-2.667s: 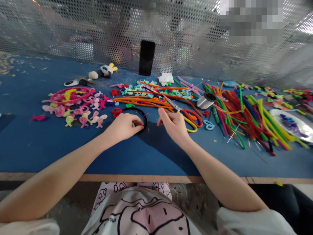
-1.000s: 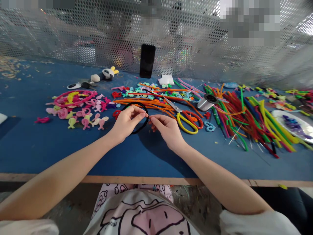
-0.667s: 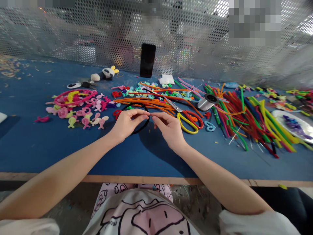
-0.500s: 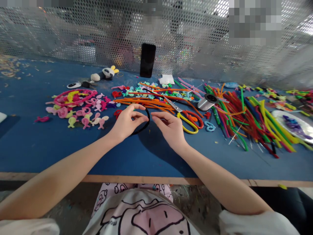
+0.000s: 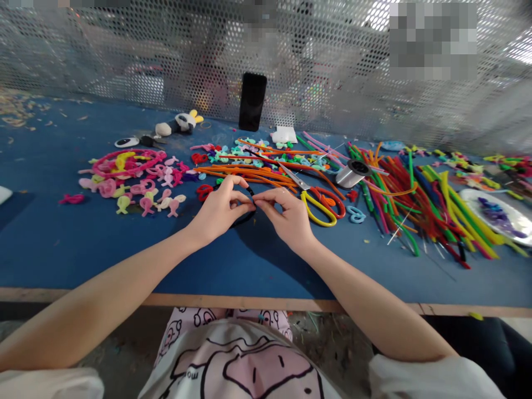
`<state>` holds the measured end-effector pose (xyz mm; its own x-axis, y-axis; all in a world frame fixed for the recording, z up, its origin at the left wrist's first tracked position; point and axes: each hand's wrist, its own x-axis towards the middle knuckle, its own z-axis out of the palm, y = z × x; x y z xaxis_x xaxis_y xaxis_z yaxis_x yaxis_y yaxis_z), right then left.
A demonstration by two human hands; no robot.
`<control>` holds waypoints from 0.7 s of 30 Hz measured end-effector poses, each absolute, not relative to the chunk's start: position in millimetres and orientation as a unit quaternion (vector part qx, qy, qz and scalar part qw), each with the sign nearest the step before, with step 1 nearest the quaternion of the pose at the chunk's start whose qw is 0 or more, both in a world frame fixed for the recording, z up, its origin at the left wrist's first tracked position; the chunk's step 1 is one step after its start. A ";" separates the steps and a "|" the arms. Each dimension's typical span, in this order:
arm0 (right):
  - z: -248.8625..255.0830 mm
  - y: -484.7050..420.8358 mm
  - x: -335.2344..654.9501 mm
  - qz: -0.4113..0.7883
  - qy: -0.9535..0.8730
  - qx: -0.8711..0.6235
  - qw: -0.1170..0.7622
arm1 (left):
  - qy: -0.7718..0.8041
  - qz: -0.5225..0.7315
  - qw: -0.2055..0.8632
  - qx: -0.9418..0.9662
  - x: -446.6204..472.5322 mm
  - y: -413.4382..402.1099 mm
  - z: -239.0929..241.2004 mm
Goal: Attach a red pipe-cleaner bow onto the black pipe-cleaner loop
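Between finger and thumb, my left hand (image 5: 219, 209) pinches a black pipe cleaner (image 5: 244, 220) bent into a loop above the table. My right hand (image 5: 287, 215) meets it from the other side, its thumb and fingertips pressed together on the loop's right side. Fingers cover part of the loop, so I cannot see whether its ends join. Just beyond my right hand lie open scissors (image 5: 319, 206) with yellow and red handles. Orange pipe cleaners (image 5: 249, 173) lie behind both hands.
Left of my hands is a pile of pink and yellow twisted pieces (image 5: 143, 188). A wire spool (image 5: 351, 174) and many coloured pipe cleaners (image 5: 399, 188) lie to the right, beside a white plate (image 5: 474, 195). A phone (image 5: 252, 102) leans on the perforated metal screen (image 5: 316, 72).
My right hand has moved slightly left and its fingertips now touch the black loop, where a gap showed before. My left hand keeps its pinch.
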<state>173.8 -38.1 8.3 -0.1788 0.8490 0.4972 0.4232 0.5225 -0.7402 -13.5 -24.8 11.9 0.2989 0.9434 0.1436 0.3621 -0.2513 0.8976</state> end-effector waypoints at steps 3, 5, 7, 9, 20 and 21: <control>6.4 -37.5 172.6 0.237 -0.724 -0.445 0.472 | 0.458 0.361 0.395 0.710 -14.1 -25.3 12.2; 5.3 -36.8 172.1 0.249 -0.716 -0.450 0.472 | 0.456 0.354 0.391 0.717 -14.0 -25.6 12.7; 4.7 -35.5 171.8 0.265 -0.710 -0.452 0.471 | 0.453 0.351 0.388 0.722 -13.4 -25.6 12.6; 4.7 -33.8 171.5 0.281 -0.701 -0.457 0.470 | 0.447 0.356 0.387 0.724 -12.6 -25.3 11.8; 0.4 -27.9 169.1 0.377 -0.618 -0.481 0.495 | 0.422 0.372 0.433 0.704 -8.9 -21.1 7.5; 0.0 -27.9 169.0 0.379 -0.618 -0.478 0.496 | 0.424 0.369 0.429 0.707 -9.1 -21.1 7.5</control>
<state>169.0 -27.9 0.0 -0.0511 0.9669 0.2501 0.2159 0.2553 -0.9425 -9.1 -21.1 7.5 0.3673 0.9165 0.1583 0.2838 -0.2725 0.9194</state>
